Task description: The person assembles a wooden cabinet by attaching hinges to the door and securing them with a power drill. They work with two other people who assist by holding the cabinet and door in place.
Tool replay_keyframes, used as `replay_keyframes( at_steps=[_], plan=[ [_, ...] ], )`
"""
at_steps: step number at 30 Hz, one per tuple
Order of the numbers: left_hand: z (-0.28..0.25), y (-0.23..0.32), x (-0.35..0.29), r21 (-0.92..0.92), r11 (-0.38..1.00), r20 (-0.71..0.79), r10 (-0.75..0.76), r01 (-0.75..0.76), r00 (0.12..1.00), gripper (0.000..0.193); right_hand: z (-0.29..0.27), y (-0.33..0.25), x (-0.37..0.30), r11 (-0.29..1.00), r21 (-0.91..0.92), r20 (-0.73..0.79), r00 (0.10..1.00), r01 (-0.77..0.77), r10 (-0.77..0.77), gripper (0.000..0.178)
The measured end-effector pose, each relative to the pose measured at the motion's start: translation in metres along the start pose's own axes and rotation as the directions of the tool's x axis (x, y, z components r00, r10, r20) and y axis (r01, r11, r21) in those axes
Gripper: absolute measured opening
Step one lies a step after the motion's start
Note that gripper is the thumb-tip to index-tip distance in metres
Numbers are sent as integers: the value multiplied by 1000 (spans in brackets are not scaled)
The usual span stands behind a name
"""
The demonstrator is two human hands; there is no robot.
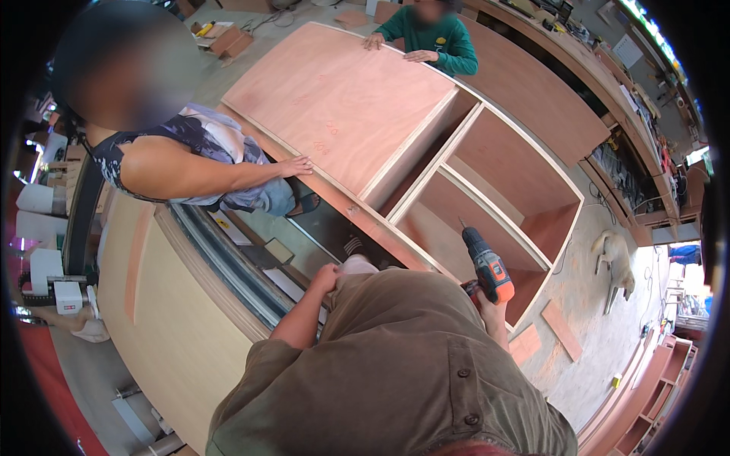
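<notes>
Standing at far left, white box-shaped machine units (pixel 68 296) flanked a broad pale wood panel (pixel 175 342), edged on its right by a grey rail (pixel 228 262). Beside them, a co-worker (pixel 175 163) in a patterned sleeveless top laid one flat hand (pixel 296 166) on the near edge of a reddish-brown cabinet (pixel 357 99), which filled the middle of the workshop; what bore its weight could not be made out. At the wearer's waist, the left hand (pixel 327 278) had its fingers curled; whether it held anything could not be told. Across the cabinet, a second co-worker (pixel 449 45) in green kept both hands on the far edge. The wearer's right hand (pixel 490 310) was wrapped around the handle of an orange-and-black power drill (pixel 488 266), its bit pointing away before the open compartments. Farther right, a cluttered workbench (pixel 525 23) ran behind a tan dog (pixel 617 254) lying on the grey concrete floor (pixel 566 258), near wood offcuts (pixel 561 330) and an open shelf unit (pixel 658 395).

Reddish handwritten marks (pixel 321 148) showed on the cabinet's panel, a yellow emblem (pixel 441 42) on the green top, and pale lettering on the drill's body.
</notes>
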State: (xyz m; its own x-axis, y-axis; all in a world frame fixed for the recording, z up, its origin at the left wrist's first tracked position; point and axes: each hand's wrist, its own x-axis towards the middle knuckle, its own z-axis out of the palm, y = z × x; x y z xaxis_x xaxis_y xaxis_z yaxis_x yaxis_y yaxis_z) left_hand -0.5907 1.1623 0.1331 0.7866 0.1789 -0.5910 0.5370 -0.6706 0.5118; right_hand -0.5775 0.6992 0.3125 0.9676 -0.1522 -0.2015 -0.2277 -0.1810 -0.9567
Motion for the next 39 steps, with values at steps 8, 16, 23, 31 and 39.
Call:
replay_keyframes(
  at_steps=[8, 16, 23, 31, 39],
  plan=[
    [-58, 221, -53, 106, 755, -119, 655, -647, 746, 54, -4, -31, 36, 900, -403, 345, 938, 165, -17, 42],
    [-61, 310, -84, 16, 484, 167, 861, -875, 480, 71, 41, -106, 65, 827, -398, 674, 738, 398, -31, 57],
    [-70, 269, -108, 48, 493, -152, 863, -869, 481, 69, 84, -111, 76, 850, -185, 801, 577, 493, -160, 55],
    [-115, 216, -166, 59, 852, -358, 504, -520, 786, 57, 149, -133, 76, 904, -89, 816, 551, 418, -174, 84],
    [-190, 112, -254, -176, 949, -580, -316, 263, 751, 70, 106, -64, 127, 916, -273, 741, 671, 294, 6, 70]
  ],
)
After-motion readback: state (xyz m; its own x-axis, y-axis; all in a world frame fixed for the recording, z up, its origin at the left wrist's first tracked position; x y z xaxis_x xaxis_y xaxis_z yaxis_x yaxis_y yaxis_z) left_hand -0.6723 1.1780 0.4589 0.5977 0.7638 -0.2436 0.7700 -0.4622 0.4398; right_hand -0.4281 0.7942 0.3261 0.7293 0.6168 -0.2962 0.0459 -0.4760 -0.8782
